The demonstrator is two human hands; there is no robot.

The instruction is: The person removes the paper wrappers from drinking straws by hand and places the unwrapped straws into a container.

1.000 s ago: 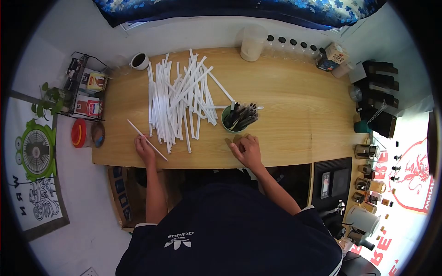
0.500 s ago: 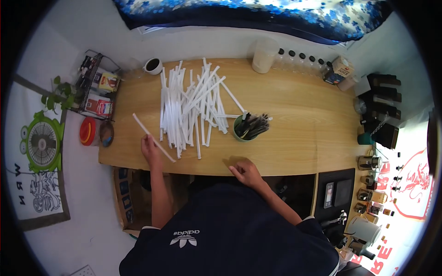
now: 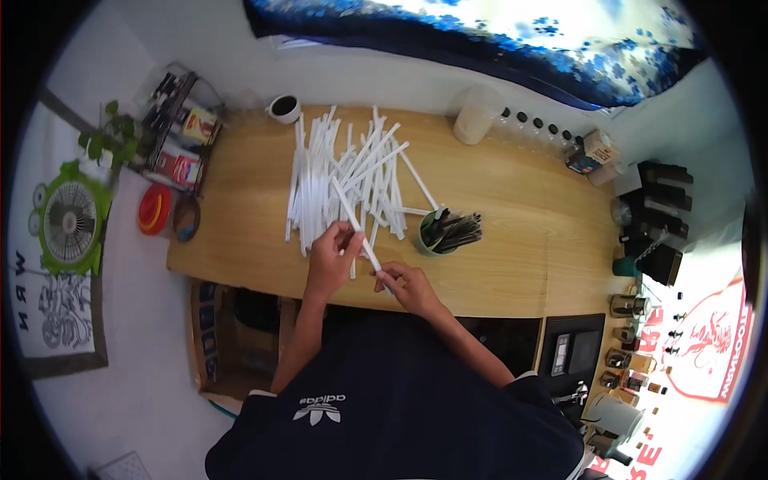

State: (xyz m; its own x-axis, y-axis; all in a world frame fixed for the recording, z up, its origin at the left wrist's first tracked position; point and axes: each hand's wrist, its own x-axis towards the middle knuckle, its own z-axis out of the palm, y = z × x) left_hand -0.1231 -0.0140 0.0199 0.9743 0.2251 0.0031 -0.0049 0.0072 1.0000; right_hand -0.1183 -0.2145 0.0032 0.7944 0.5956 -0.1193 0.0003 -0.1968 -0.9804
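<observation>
One white paper-wrapped straw (image 3: 346, 206) slants between my two hands near the table's front edge. My left hand (image 3: 334, 252) is closed around its middle part. Lower down and to the right, the fingers of my right hand (image 3: 402, 283) pinch its near end. Beyond my hands lies a loose pile of similar white straws (image 3: 316, 180), several crossing one another. Right of the pile, a green cup (image 3: 430, 241) holds dark, thin items (image 3: 460, 230) that lean to the right.
A cup of dark liquid (image 3: 284, 109) stands at the back left of the wooden table (image 3: 512, 240). A plastic pitcher (image 3: 474, 120) and small bottles (image 3: 538, 136) line the back. At the left are a rack (image 3: 182, 128) and a red-lidded container (image 3: 154, 210).
My left hand has moved right with the straw, in front of the pile. My right hand has closed on the straw's near end. The camera view has turned slightly.
</observation>
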